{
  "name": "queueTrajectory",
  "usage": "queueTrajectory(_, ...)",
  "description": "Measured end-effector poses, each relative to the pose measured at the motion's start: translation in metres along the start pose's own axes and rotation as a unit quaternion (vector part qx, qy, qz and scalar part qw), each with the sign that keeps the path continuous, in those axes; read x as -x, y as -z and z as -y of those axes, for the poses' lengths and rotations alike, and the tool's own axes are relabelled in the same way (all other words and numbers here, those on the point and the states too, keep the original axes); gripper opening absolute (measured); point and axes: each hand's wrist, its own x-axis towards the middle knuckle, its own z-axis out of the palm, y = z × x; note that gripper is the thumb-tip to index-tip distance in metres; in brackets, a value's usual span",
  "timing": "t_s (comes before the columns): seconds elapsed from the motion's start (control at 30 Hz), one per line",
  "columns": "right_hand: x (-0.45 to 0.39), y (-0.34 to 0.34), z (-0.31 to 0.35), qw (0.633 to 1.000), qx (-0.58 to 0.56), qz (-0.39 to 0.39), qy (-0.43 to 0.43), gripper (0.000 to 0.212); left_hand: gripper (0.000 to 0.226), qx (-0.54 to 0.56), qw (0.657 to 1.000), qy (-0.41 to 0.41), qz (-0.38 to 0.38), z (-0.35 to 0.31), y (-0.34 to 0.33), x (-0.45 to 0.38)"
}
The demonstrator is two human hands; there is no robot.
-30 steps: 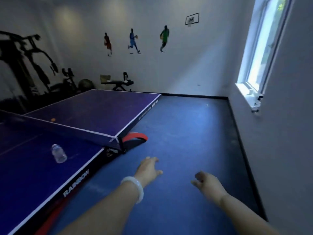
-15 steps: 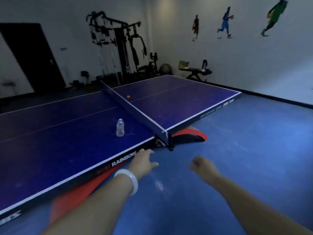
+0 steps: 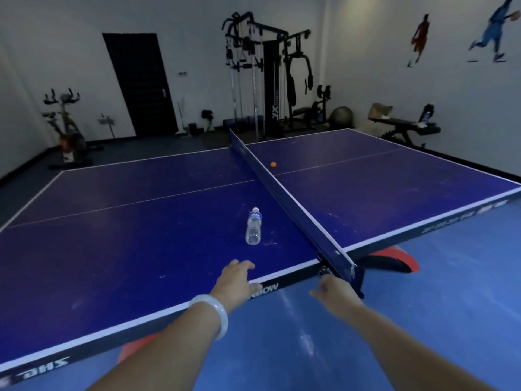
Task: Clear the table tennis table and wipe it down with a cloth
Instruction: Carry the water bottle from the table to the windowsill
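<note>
The blue table tennis table [image 3: 127, 227] fills the middle of the view, with its net [image 3: 284, 198] running across it. A clear plastic water bottle [image 3: 253, 226] stands left of the net, near my side. An orange ball [image 3: 273, 164] lies just right of the net, further back. My left hand [image 3: 235, 280], with a white bangle on the wrist, reaches over the table's near edge below the bottle, fingers relaxed and holding nothing. My right hand [image 3: 334, 292] hovers by the net post [image 3: 352, 273], loosely curled and empty. No cloth is visible.
Behind the table stand a multi-gym machine [image 3: 267, 80], a weight bench [image 3: 403, 128], an exercise bike [image 3: 66, 128] and a dark door [image 3: 139, 83]. Red table-base parts [image 3: 394, 256] stick out onto the blue floor [image 3: 423, 306].
My view has swung left from the window side to face the table squarely. Both hands have come closer to the table edge; the left now reaches over it towards the bottle.
</note>
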Motion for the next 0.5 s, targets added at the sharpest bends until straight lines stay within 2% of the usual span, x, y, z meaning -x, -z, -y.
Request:
queueTrajectory(0.2, -0.099, -0.016, 0.058, 0.999, 0.013, 0.029, 0.016, 0.031, 0.057, 0.013, 1.000, 0.020, -0.006, 0.040, 0.041, -0.096)
queueTrajectory(0.37, -0.172, -0.034, 0.076, 0.998, 0.027, 0.057, -0.008, 0.032, 0.057, 0.012, 0.999, 0.048, 0.009, 0.064, 0.043, -0.156)
queueTrajectory(0.5, -0.248, -0.042, 0.094, 0.996, 0.038, 0.077, 0.008, 0.030, 0.057, 0.008, 0.997, 0.082, 0.004, 0.077, 0.047, -0.207)
